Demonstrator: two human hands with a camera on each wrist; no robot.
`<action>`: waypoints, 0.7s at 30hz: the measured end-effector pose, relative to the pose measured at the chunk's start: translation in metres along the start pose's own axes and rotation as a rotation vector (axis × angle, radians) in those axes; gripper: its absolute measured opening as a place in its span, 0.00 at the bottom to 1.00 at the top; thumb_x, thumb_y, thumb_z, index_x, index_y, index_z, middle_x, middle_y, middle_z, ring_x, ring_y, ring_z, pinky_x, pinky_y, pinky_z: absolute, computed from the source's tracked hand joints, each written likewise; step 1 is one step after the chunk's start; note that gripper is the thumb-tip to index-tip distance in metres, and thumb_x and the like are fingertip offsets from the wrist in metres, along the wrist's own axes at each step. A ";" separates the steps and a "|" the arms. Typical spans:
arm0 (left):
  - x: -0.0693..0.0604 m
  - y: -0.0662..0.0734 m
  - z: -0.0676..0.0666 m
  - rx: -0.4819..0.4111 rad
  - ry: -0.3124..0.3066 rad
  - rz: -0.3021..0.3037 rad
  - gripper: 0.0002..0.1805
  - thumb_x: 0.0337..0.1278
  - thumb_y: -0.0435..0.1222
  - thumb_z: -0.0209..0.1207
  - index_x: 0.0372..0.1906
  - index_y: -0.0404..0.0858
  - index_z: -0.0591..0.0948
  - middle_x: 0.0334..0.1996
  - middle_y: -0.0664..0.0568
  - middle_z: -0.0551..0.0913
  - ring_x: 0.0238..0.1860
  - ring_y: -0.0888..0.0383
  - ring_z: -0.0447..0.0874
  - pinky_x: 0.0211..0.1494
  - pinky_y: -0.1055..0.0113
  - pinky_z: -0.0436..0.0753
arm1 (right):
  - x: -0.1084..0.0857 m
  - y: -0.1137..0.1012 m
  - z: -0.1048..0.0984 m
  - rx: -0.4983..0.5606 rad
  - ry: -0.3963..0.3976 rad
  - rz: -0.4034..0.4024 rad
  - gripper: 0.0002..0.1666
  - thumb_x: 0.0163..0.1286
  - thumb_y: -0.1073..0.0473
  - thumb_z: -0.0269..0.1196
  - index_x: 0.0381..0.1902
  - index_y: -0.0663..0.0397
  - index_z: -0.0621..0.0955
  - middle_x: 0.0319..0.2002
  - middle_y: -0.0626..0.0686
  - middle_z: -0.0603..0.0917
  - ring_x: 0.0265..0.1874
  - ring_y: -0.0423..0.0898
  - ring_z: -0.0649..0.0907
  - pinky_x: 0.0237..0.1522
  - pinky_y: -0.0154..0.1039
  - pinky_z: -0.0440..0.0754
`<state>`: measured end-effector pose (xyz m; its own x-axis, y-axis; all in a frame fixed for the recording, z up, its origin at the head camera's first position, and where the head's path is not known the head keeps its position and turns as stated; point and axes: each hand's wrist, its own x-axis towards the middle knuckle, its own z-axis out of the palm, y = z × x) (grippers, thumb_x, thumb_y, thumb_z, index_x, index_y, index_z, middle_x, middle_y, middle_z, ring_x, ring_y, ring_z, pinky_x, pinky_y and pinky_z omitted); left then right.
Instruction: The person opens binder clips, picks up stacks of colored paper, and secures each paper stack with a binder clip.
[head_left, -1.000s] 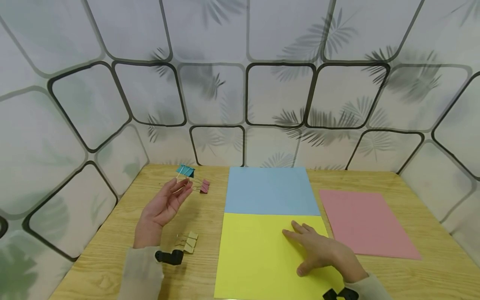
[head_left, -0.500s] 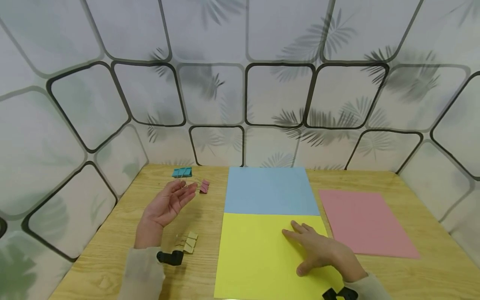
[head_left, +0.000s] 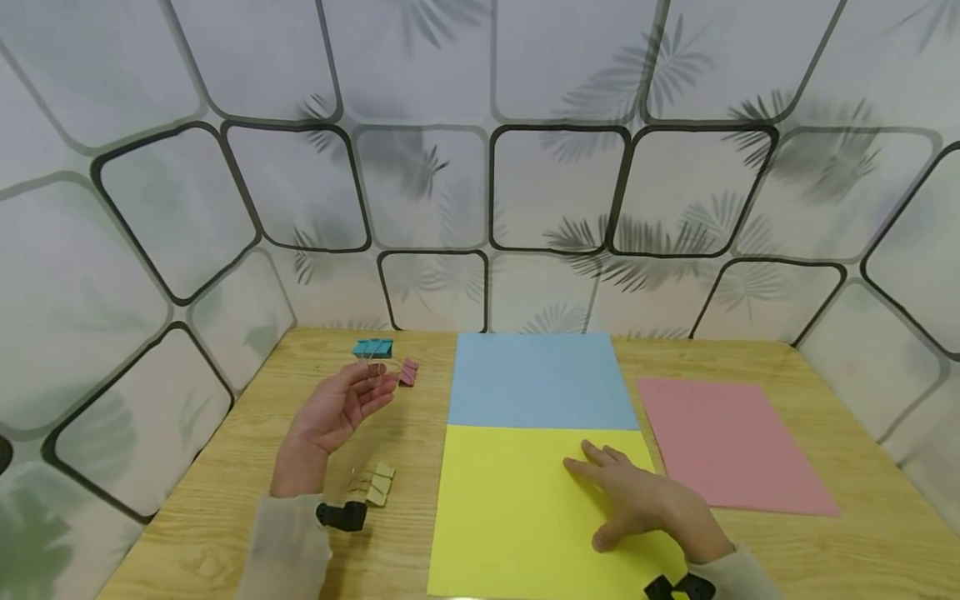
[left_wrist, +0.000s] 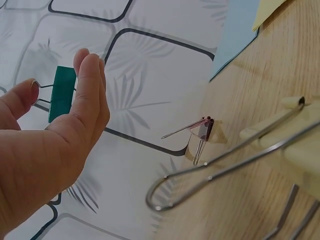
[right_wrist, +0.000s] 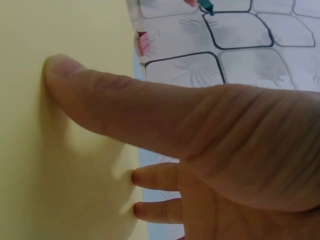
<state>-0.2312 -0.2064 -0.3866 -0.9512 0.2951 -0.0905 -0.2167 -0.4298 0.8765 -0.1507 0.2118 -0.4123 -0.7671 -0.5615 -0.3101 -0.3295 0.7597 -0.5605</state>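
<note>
In the head view a teal binder clip (head_left: 372, 348) is held by its wire handles in my left hand (head_left: 333, 408). The left wrist view has the teal clip (left_wrist: 62, 94) between the thumb and the fingers of my left hand (left_wrist: 55, 135). A pink binder clip (head_left: 408, 372) stands just right of those fingertips. My right hand (head_left: 633, 500), fingers spread, rests its fingertips on a yellow sheet (head_left: 510, 517); in the right wrist view the thumb of my right hand (right_wrist: 200, 130) touches the yellow surface (right_wrist: 30, 150).
A light blue sheet (head_left: 540, 379) lies behind the yellow one, their edges meeting or overlapping. A pink sheet (head_left: 738, 446) is at the right of the wooden table (head_left: 225, 483). Pale yellow binder clips (head_left: 381, 485) sit beside my left wrist. A patterned backdrop (head_left: 435, 183) surrounds the table.
The teal clip has turned from slanted to nearly level in my left hand, which has shifted slightly right. My right hand has stayed in place on the yellow sheet.
</note>
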 end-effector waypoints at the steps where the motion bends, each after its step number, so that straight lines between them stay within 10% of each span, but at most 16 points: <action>1: 0.000 0.000 0.000 0.012 -0.002 0.004 0.12 0.79 0.37 0.45 0.47 0.34 0.77 0.41 0.47 0.87 0.43 0.58 0.87 0.50 0.68 0.83 | 0.000 0.000 0.000 0.001 -0.001 0.002 0.61 0.48 0.48 0.79 0.75 0.58 0.62 0.75 0.72 0.49 0.72 0.76 0.50 0.59 0.77 0.59; 21: -0.005 -0.001 0.002 0.069 -0.004 0.016 0.14 0.80 0.39 0.44 0.48 0.34 0.77 0.42 0.48 0.86 0.43 0.60 0.86 0.51 0.69 0.83 | 0.001 0.002 -0.002 0.010 0.004 -0.018 0.57 0.52 0.50 0.78 0.74 0.60 0.64 0.75 0.72 0.52 0.71 0.76 0.53 0.60 0.75 0.61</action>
<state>-0.2262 -0.2053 -0.3856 -0.9535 0.2920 -0.0742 -0.1855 -0.3747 0.9084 -0.1531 0.2130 -0.4126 -0.7631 -0.5740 -0.2970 -0.3382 0.7462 -0.5734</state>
